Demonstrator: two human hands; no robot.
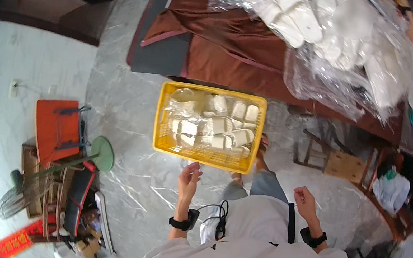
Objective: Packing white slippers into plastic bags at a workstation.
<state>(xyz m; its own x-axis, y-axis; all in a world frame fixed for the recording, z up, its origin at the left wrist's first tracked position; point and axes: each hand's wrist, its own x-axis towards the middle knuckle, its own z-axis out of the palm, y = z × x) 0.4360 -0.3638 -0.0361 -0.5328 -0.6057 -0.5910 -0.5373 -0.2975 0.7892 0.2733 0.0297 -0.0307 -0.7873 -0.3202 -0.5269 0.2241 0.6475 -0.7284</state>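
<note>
A yellow plastic crate stands on the floor in front of me. White slippers, several of them in clear plastic wrap, lie inside it. My left hand hovers just short of the crate's near edge, its fingers loosely bent and apart, with nothing visible in them. Out to the right, away from the crate, my right hand hangs in the air with slack, parted fingers and holds nothing that I can see. Both wrists wear black straps with small devices.
Beyond the crate is a bed with a brown cover, piled with white slippers in clear plastic bags. At left stand an orange folding table and a green fan. A wooden stool is at right.
</note>
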